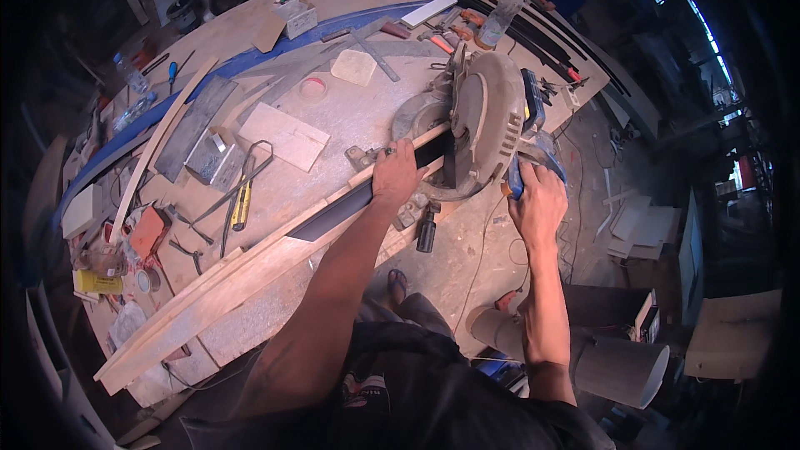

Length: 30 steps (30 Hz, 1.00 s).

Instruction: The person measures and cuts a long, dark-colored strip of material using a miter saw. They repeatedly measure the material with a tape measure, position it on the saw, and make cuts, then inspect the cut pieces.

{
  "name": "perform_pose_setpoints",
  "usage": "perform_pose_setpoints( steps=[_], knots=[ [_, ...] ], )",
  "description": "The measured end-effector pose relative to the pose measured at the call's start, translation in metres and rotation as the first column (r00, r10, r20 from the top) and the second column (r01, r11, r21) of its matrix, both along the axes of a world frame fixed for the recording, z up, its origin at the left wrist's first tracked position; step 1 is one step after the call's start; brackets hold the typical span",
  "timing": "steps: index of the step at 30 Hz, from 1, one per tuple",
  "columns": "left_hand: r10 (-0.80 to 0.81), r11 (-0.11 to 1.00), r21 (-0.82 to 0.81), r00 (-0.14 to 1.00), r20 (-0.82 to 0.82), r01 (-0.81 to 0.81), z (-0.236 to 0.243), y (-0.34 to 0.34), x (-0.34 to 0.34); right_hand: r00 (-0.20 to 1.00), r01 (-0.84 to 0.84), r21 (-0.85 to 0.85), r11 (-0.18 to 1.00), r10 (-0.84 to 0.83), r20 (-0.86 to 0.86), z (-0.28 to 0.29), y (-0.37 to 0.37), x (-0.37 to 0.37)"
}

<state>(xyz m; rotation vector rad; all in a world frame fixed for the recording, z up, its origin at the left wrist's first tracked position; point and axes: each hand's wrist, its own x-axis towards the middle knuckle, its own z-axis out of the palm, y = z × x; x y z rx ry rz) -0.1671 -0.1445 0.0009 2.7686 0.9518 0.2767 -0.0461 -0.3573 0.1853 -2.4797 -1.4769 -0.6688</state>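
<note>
A mitre saw (483, 121) with a dusty round guard stands at the workbench's right side. My right hand (538, 204) is closed round its blue handle (516, 179). A flat black strip (333, 213) lies on the saw's base and runs in under the guard, its near-left end cut at a slant. My left hand (397, 173) grips this strip, fingers over its far edge by the fence, left of the blade. Long pale wooden strips (200, 304) extend from the saw toward the lower left. The guard hides where blade and strip meet.
Across the workbench (283, 87) lie a pale board (283, 135), a tape roll (313, 89), a metal box (215, 157), a yellow-handled tool (242, 204) and a plastic bottle (500, 18). A black clamp knob (427, 233) sticks out at the saw's front. Cables (479, 258) trail over the floor.
</note>
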Motion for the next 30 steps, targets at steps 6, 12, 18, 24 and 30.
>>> perform_pose_setpoints(
  steps=[6,12,18,24,30],
  knots=[
    [0.011,0.999,0.045,0.999,-0.037,-0.009,-0.005,-0.001,-0.002,0.999,0.028,-0.082,0.996,-0.031,-0.025,0.035,0.007,0.016],
    [0.014,1.000,0.008,0.999,-0.034,-0.013,-0.004,-0.001,-0.001,0.999,-0.041,-0.041,0.998,0.040,-0.026,0.090,0.028,0.038],
    [0.023,0.999,0.040,0.999,-0.031,-0.022,-0.004,-0.003,-0.001,0.991,0.013,-0.160,0.987,-0.034,-0.129,0.146,0.054,0.075],
    [0.012,0.994,0.104,1.000,-0.015,-0.011,-0.003,-0.005,-0.004,0.998,-0.038,-0.121,0.992,0.032,-0.048,0.168,0.084,0.124],
    [0.000,0.994,0.109,0.998,-0.056,0.006,-0.002,-0.005,-0.020,0.998,-0.063,-0.118,0.991,0.059,-0.034,0.180,0.104,0.160]
  ],
)
